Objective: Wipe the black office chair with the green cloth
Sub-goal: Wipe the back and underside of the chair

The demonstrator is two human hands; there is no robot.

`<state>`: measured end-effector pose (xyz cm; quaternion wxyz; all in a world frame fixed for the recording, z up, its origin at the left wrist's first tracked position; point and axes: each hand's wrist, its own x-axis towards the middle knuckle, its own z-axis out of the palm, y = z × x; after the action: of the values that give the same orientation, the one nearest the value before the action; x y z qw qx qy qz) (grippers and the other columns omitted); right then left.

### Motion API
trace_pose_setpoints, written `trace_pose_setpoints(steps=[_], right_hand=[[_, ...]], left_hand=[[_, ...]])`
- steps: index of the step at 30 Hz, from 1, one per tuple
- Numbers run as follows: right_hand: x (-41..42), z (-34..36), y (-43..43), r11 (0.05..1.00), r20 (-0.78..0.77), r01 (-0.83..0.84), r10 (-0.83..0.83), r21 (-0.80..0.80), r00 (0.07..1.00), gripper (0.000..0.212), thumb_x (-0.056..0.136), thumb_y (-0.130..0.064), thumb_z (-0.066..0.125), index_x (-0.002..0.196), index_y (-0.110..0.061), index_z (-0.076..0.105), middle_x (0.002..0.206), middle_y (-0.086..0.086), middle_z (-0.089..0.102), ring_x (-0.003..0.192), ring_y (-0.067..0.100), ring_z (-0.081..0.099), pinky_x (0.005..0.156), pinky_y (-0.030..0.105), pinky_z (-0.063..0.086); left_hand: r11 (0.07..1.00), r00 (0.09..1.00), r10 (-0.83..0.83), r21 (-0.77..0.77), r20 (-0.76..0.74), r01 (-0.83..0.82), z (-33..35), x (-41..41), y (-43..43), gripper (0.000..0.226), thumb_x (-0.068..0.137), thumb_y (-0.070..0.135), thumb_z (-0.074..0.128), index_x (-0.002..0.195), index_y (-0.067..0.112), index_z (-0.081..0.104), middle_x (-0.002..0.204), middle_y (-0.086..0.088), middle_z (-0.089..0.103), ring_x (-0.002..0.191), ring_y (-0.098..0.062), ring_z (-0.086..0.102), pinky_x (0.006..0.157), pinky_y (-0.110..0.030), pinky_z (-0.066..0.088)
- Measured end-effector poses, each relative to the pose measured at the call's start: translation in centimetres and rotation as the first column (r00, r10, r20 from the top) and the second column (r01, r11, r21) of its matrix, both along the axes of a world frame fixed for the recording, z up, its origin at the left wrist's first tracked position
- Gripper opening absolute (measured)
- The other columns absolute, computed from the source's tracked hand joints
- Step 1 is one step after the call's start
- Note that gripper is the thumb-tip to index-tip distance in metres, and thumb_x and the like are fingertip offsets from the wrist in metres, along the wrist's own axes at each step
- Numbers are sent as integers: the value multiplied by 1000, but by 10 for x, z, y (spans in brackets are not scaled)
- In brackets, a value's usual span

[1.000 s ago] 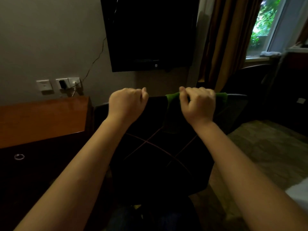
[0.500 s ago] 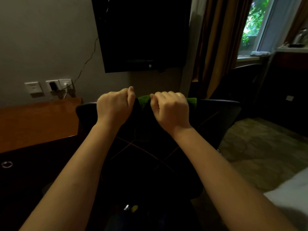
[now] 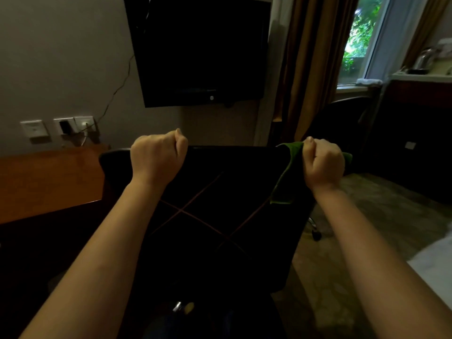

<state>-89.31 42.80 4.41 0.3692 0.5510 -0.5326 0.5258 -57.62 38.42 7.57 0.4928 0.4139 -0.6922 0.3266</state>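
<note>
One black chair (image 3: 208,192), one green cloth (image 3: 285,184), left hand (image 3: 157,156), right hand (image 3: 322,162)

wall-mounted TV (image 3: 200,52) dark, wooden bench (image 3: 49,182) left, wall sockets (image 3: 61,127) above it, brown curtain (image 3: 308,64), window (image 3: 359,37) right.

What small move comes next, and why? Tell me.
Probably slide the right hand and its green cloth left along the top edge of the black office chair, toward the left hand gripping it: the cloth sits at the right corner.
</note>
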Motion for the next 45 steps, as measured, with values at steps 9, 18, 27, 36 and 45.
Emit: trace_pose_setpoints(steps=[9, 18, 27, 36, 45], right_hand=[[30, 10, -4, 1000, 59, -16, 15, 16, 998, 45, 99, -22, 46, 54, -19, 41, 50, -4, 34, 44, 27, 46, 57, 29, 29], [148, 21, -11, 990, -73, -93, 101, 106, 992, 36, 94, -25, 53, 61, -13, 62, 58, 4, 63, 56, 28, 57, 62, 36, 39], [133, 21, -4, 974, -174, -140, 171, 181, 970, 36, 99, -26, 48, 70, -11, 63, 62, 4, 61, 59, 26, 57, 64, 35, 37], [89, 21, -8, 969, -150, -181, 206, 169, 967, 41, 100, -26, 40, 71, -6, 62, 65, 9, 61, 62, 30, 56, 64, 34, 38], [57, 21, -20, 988, 136, -118, 104, 96, 985, 41, 100, -15, 44, 59, -16, 42, 55, 2, 37, 56, 21, 41, 64, 31, 27]], left_hand=[[995, 995, 99, 12, 0, -99, -1, -15, 1, 52, 94, 15, 39, 46, 3, 54, 38, -15, 47, 30, -28, 44, 46, -28, 37], [973, 976, 204, 95, 77, -211, 3, -40, 15, 51, 96, 21, 38, 51, 10, 60, 44, -10, 57, 35, -27, 53, 47, -26, 34], [964, 989, -68, 264, 130, 31, 17, -10, 28, 58, 100, 42, 27, 84, 10, 72, 85, -12, 70, 76, -35, 64, 59, -36, 43], [910, 998, -20, 412, -54, 41, -5, 54, 16, 51, 99, 45, 26, 56, 23, 43, 53, 4, 41, 53, -22, 41, 48, -30, 22], [822, 968, -68, 535, -243, 192, -24, 46, 17, 53, 95, 41, 17, 49, 18, 31, 50, 1, 38, 49, -20, 36, 50, -35, 20]])
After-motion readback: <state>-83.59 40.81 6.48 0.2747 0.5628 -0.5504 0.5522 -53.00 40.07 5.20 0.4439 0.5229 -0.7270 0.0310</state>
